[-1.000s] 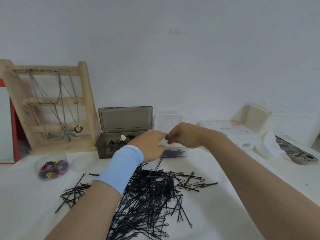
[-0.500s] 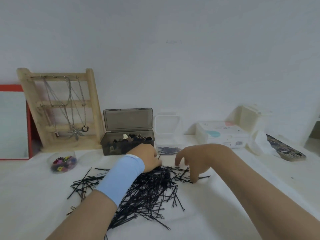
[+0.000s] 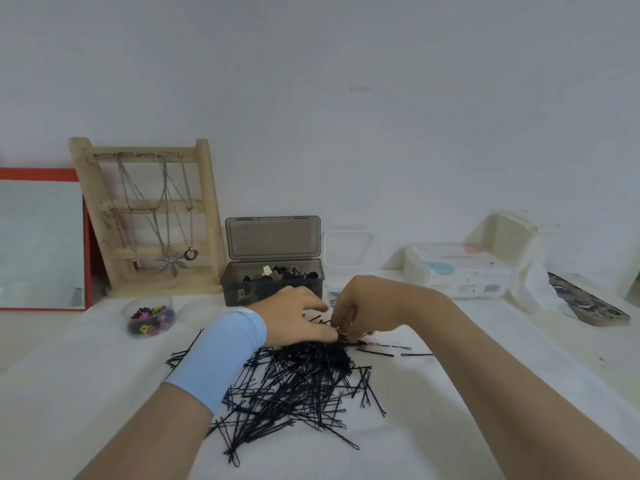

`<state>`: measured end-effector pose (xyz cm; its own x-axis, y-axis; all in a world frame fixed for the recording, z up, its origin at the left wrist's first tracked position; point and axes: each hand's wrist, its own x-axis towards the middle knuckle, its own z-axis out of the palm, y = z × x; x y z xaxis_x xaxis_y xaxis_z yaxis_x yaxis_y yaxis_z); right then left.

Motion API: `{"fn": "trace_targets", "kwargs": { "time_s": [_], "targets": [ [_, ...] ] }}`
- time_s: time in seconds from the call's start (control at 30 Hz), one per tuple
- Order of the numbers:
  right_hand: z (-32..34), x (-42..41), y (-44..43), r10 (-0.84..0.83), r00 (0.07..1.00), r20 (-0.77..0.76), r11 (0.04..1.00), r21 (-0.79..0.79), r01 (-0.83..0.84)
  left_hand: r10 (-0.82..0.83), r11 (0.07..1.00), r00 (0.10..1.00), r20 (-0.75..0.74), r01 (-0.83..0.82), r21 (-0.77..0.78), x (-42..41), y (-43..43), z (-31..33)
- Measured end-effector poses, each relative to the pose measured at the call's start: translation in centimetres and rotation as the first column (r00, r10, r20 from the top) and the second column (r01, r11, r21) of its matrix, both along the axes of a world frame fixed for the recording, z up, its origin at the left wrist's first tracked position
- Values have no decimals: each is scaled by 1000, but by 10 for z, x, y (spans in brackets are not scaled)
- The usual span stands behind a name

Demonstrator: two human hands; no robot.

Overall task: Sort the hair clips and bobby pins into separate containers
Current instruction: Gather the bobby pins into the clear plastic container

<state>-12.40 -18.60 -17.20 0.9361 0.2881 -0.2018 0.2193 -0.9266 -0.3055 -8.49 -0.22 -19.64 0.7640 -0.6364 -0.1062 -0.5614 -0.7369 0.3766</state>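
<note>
A loose pile of black bobby pins (image 3: 294, 386) lies on the white cloth in front of me. My left hand (image 3: 298, 317), with a light blue band on its wrist, rests on the pile's far edge, its fingertips pinching pins. My right hand (image 3: 367, 306) is right beside it, fingers curled down and pinching pins at the same spot. Behind the hands stands a small clear container (image 3: 337, 289) holding bobby pins, its lid up. To its left a dark open box (image 3: 273, 282) holds dark hair clips. A round clear tub (image 3: 150, 317) holds coloured clips.
A wooden jewellery stand (image 3: 149, 220) with necklaces and a red-framed mirror (image 3: 41, 237) stand at the back left. At the back right are a wipes pack (image 3: 457, 271), a white box (image 3: 519, 230), crumpled tissue (image 3: 536, 289) and a patterned phone (image 3: 585, 299).
Both hands came back from above the clear container down to the pile's far edge. The right hand, spread half a second ago, has now curled onto pins next to the left.
</note>
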Motion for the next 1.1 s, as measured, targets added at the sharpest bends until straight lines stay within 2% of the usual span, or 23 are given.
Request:
{"fn": "trace_targets", "kwargs": {
  "time_s": [0.07,0.13,0.23,0.3,0.37,0.47,0.57,0.73,0.83,0.9,0.97,1.03,1.1],
  "targets": [
    [10,-5,-6,-14,1000,24,995,-98,16,-54,988,996,-67,63,143,-7,-5,-5],
    [17,-11,-18,-114,993,-28,967,-230,105,-80,966,993,-87,99,240,-12,-13,-11],
    [14,-19,-26,-286,945,-161,852,-493,174,-92,973,995,-28,96,212,-12,-20,-13],
    [7,-19,-24,-298,939,-169,811,-563,156,-109,980,994,10,106,169,-14,-23,-13],
    [3,-18,-23,-293,946,-141,820,-546,172,-134,979,991,31,127,161,-17,-26,-12],
    [4,-16,-25,-298,941,-159,848,-497,184,-140,963,990,-10,139,232,-23,-29,-13],
    [4,-14,-27,-249,947,-204,930,-323,175,-142,942,990,14,131,308,-29,-36,-14],
    [1,-6,-17,-98,992,-78,994,-63,93,-71,993,988,139,57,102,-19,-37,-17],
    [3,-8,-17,-88,996,-8,995,43,89,-68,996,993,92,63,58,-13,-26,-13],
    [10,-11,-19,-148,988,-46,989,-17,147,-68,997,995,68,65,47,-12,-19,-7],
    [15,-16,-17,-216,960,-177,961,-212,177,-57,994,998,6,56,90,-13,-13,-2],
    [15,-20,-10,-248,932,-263,911,-389,133,-49,985,997,-65,59,164,-14,-11,-3],
    [11,-21,-2,-223,937,-270,873,-483,68,-70,970,995,-68,84,227,-16,-14,-7]
  ]
}}
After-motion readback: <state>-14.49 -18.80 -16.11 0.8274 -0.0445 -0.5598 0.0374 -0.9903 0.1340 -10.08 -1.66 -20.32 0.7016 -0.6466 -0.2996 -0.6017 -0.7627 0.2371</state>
